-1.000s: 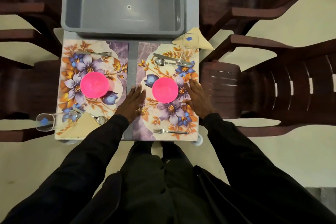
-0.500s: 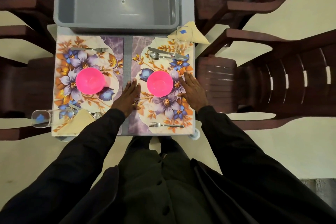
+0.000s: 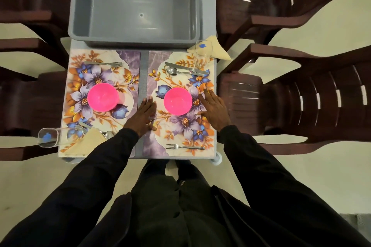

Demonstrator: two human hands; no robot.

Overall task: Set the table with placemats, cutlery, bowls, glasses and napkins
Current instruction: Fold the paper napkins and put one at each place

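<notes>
Nearest, behind the right wrist, a steel fork (image 3: 184,147) lies across the near edge of the right mat (image 3: 152,146), a glossy sheet printed with purple and orange flowers. Both hands lie flat on this mat and hold nothing. The left hand (image 3: 143,115) has straight fingers (image 3: 147,104) kept close together on the marbled left border. The right hand (image 3: 215,109) has its fingers slightly spread on the right side. Between the two sets of fingers sits a round pink plastic bowl (image 3: 177,101), just beside them. Left of the left fingers lies the matching left mat (image 3: 128,62) with its own left bowl (image 3: 103,97). Beyond the fingertips a knife (image 3: 186,69) and spoon (image 3: 174,71) lie side by side. Farther right are a clear glass (image 3: 202,52) and a folded cream napkin (image 3: 218,50). Farthest is a smooth grey rectangular bin (image 3: 134,42).
</notes>
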